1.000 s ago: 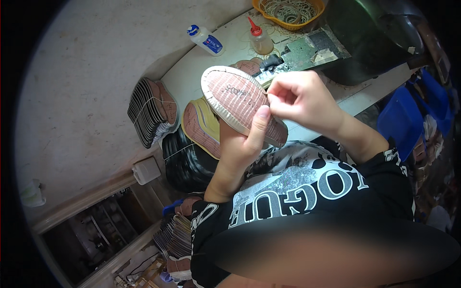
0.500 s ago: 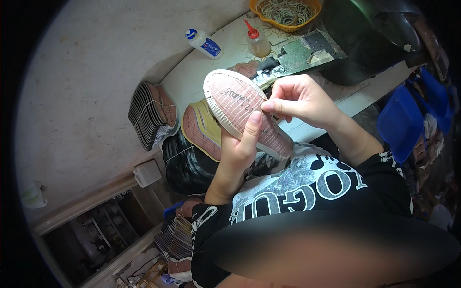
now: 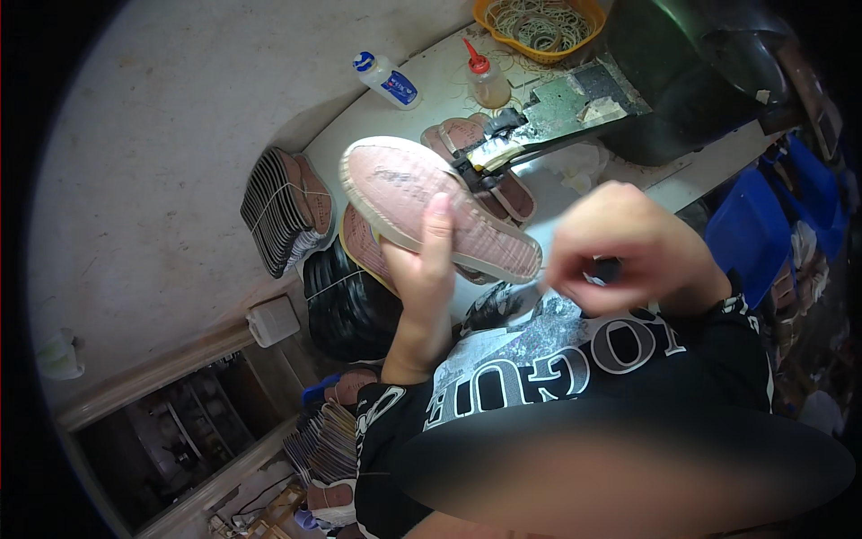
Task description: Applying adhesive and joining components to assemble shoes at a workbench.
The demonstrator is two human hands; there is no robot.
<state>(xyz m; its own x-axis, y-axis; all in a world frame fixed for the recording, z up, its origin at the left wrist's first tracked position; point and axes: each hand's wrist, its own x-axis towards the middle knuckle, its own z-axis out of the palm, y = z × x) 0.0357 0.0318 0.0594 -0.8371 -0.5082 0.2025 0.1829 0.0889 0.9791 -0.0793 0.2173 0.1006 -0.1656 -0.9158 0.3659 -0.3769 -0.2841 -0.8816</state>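
In my left hand [image 3: 415, 269] is a shoe sole [image 3: 485, 235] with a pinkish, quilted-looking face and a cream ribbed rim. My thumb presses on its face and the fingers are hidden behind it. The wide end points to the upper left, with smudged dark marks on it. By the narrow end, my right hand [image 3: 620, 251] is curled, thumb and fingers drawn together and blurred by motion. Whatever it pinches cannot be made out. Just behind the sole is the dark end of a machine arm [image 3: 489, 171], and more pinkish soles [image 3: 458, 133] lie on the table beyond.
On the white table [image 3: 440, 67] stand a white bottle [image 3: 388, 81], a red-tipped glue bottle [image 3: 488, 83] and a yellow basket [image 3: 512, 45] of bands. Tied sole stacks [image 3: 278, 207] lean at left. The dark machine [image 3: 664, 99] fills the far right, near blue bins [image 3: 741, 225].
My right hand has left the sole's side edge and swung down and right past the narrow end. The sole has shifted left and turned flatter, still in my left hand.
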